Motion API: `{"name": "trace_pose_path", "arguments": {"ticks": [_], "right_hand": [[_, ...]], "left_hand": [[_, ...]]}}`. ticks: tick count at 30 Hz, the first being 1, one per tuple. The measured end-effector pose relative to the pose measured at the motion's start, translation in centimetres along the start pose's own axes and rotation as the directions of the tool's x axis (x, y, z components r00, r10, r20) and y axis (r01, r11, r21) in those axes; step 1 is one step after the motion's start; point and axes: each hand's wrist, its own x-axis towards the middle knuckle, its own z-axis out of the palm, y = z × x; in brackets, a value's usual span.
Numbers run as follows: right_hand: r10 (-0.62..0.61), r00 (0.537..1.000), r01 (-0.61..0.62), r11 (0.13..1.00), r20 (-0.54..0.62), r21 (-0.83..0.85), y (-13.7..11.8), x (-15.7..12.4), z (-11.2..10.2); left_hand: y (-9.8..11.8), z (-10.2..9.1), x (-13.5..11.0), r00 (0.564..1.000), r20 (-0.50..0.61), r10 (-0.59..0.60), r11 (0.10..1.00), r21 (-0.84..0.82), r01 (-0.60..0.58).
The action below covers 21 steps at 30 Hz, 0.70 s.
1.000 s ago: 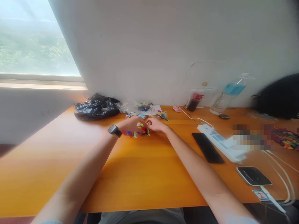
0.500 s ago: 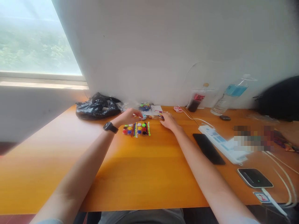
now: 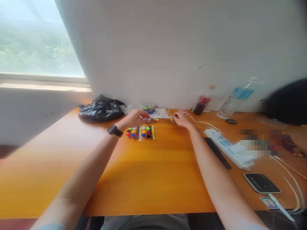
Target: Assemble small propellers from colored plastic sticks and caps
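My left hand (image 3: 137, 118), with a black watch (image 3: 114, 130) on its wrist, is above the table with curled fingers. Its fingertips meet at a small pale-blue round thing (image 3: 148, 120), too small to name. My right hand (image 3: 181, 120) has thumb and fingers pinched together at small yellowish and reddish pieces (image 3: 171, 119); what sits in the pinch is unclear. Between the hands lies another small yellow and red piece (image 3: 155, 120). Nearer to me are two sets of small paint pots (image 3: 144, 131) in several colours, with thin coloured sticks beside them.
A black plastic bag (image 3: 100, 110) lies at the back left. Behind my hands are white paper (image 3: 161, 112) and a colourful packet (image 3: 150, 109). On the right stand a cola bottle (image 3: 202, 103) and a clear bottle (image 3: 226, 107), with a power strip (image 3: 226, 147), cables and a phone-like device (image 3: 262, 182).
My right hand has moved right and slightly back, its fingers now pinched. A stick with a reddish end near it no longer shows. My left hand has shifted slightly right toward the pale-blue thing.
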Motion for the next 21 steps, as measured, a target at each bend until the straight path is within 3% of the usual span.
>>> {"name": "trace_pose_path", "arguments": {"ticks": [3, 5, 7, 10, 14, 18, 21], "right_hand": [[-0.018, 0.999, 0.005, 0.946, 0.037, 0.326, -0.2, 0.0, -1.7], [-0.053, 0.994, -0.013, 0.807, 0.094, 0.590, -0.7, -0.4, -2.2], [-0.129, 0.973, -0.046, 0.703, 0.191, 0.710, -1.5, -0.8, -2.4], [-0.244, 0.904, -0.089, 0.693, 0.350, 0.715, -2.6, -1.5, -2.5], [-0.260, 0.850, -0.164, 0.696, 0.458, 0.699, -2.9, -2.4, -3.0], [-0.317, 0.775, -0.245, 0.648, 0.548, 0.721, -1.7, -3.3, -3.0], [-0.375, 0.720, -0.245, 0.649, 0.584, 0.720, -0.9, -3.5, -2.2]], "left_hand": [[0.8, 1.0, 0.1, 0.998, -0.056, -0.017, 0.999, -0.028, 0.015], [1.5, 2.0, 0.1, 0.993, -0.114, -0.022, 0.999, -0.050, 0.016], [2.3, 3.1, 0.3, 0.986, -0.160, -0.045, 0.995, -0.094, 0.030], [2.9, 4.4, 0.5, 0.973, -0.149, -0.177, 0.955, -0.264, 0.134], [2.8, 4.9, 0.8, 0.938, -0.053, -0.343, 0.815, -0.512, 0.269], [2.7, 4.8, 0.9, 0.914, -0.053, -0.402, 0.667, -0.702, 0.252], [2.8, 4.8, 0.9, 0.920, -0.057, -0.387, 0.639, -0.736, 0.223]]}}
